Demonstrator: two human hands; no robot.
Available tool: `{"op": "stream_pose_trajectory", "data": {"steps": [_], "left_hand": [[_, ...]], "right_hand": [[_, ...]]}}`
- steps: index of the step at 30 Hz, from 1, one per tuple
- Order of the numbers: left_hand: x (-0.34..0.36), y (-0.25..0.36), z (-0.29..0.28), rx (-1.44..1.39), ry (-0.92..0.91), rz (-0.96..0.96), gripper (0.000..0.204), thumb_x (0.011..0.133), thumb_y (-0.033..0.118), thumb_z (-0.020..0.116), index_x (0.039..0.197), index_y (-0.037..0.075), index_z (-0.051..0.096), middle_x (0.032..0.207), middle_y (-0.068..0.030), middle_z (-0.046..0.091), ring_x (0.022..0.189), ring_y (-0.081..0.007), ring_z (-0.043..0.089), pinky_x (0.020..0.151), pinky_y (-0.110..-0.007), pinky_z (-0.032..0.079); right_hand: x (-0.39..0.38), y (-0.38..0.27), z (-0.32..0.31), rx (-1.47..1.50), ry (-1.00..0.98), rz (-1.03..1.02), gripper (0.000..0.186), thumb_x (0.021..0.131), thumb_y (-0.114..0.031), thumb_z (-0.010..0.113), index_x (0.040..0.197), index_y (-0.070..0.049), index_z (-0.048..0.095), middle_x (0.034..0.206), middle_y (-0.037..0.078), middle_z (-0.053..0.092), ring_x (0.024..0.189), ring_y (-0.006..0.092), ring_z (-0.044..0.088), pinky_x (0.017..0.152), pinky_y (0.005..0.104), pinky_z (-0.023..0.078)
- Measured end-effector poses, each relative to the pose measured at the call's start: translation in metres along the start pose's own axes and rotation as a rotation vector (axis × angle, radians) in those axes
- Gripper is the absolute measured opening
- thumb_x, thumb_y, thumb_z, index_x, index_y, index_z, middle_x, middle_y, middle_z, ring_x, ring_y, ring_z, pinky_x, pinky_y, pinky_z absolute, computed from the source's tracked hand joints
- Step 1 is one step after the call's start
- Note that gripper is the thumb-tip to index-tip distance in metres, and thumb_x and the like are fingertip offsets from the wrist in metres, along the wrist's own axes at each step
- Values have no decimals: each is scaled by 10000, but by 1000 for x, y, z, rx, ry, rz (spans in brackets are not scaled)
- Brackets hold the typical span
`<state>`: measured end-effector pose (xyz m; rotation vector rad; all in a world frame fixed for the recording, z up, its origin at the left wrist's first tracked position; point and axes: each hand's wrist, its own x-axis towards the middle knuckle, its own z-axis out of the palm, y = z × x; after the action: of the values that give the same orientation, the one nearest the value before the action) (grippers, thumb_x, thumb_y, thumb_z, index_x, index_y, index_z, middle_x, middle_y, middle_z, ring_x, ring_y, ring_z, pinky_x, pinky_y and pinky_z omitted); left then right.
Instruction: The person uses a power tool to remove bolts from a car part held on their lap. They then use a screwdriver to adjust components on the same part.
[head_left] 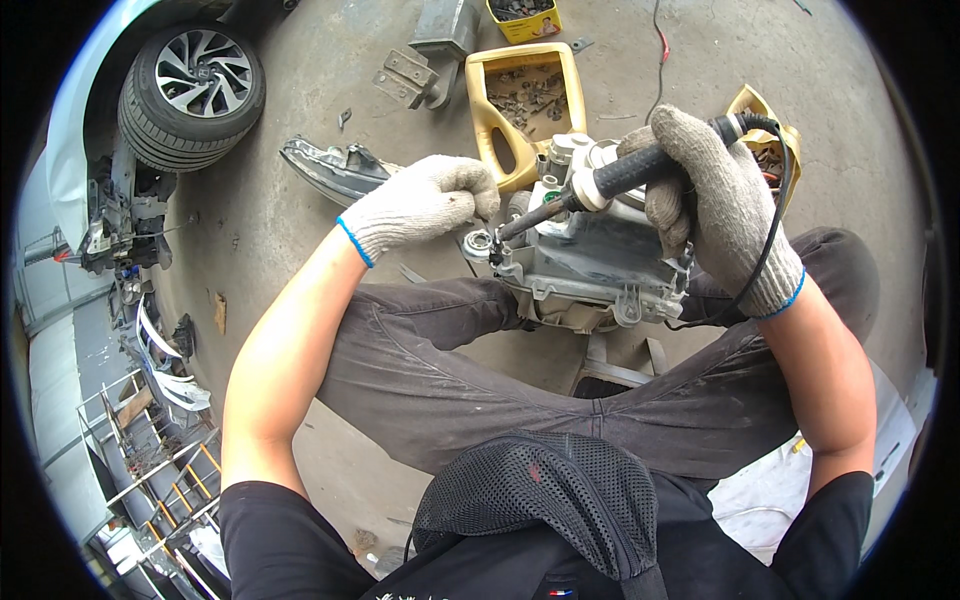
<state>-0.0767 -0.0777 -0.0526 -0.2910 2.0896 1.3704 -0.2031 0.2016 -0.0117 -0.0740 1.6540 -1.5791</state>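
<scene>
The right hand [725, 205] is clamping its fingers around one black-handled tool [635, 175], which is pointing to eight o'clock; its tip is lying just below the left hand [430, 205], at five o'clock from those curled-together fingertips; whether they are pinching anything, I cannot tell; one lamp housing [600, 265] is sitting at six o'clock from the tool; one cut yellow jug [478, 95] is holding small parts at eleven o'clock from the housing; one yellow box [530, 28] is holding dark pieces at the jug's twelve o'clock; one yellow container [746, 98] is holding more at the housing's two o'clock.
</scene>
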Motion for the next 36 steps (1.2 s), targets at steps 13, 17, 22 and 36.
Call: {"op": "stream_pose_trajectory", "data": {"steps": [13, 17, 22, 36], "left_hand": [[0, -1, 0, -15, 1, 5, 113, 847, 0, 539, 930, 11, 615, 895, -1, 612, 857, -91, 567, 830, -259, 496], [0, -3, 0, -22, 2, 9, 112, 845, 4, 538, 928, 12, 613, 893, 0, 609, 854, -91, 564, 825, -258, 494], [0, 2, 0, 14, 5, -5, 121, 837, 1, 534, 930, 9, 613, 889, -1, 607, 846, -93, 564, 824, -261, 495], [0, 3, 1, 8, 7, -10, 120, 829, 7, 534, 921, 16, 611, 885, 9, 602, 850, -94, 556, 831, -260, 487]], "right_hand": [[1, -2, 2, -2, 9, 7, 445, 1008, -404, 572, 1016, 19, 711, 522, 21, 548, 395, 112, 489, 391, 256, 396], [1, -1, 1, 2, -4, -3, 453, 1002, -402, 577, 1021, 31, 710, 524, 26, 552, 393, 113, 491, 386, 253, 390], [1, -1, 1, -16, -5, -14, 435, 1003, -398, 577, 1025, 15, 713, 531, 25, 555, 397, 114, 494, 389, 252, 390], [5, -2, -1, -24, -31, -20, 395, 1014, -382, 579, 966, -10, 703, 533, 14, 545, 407, 117, 506, 396, 254, 414]]}}
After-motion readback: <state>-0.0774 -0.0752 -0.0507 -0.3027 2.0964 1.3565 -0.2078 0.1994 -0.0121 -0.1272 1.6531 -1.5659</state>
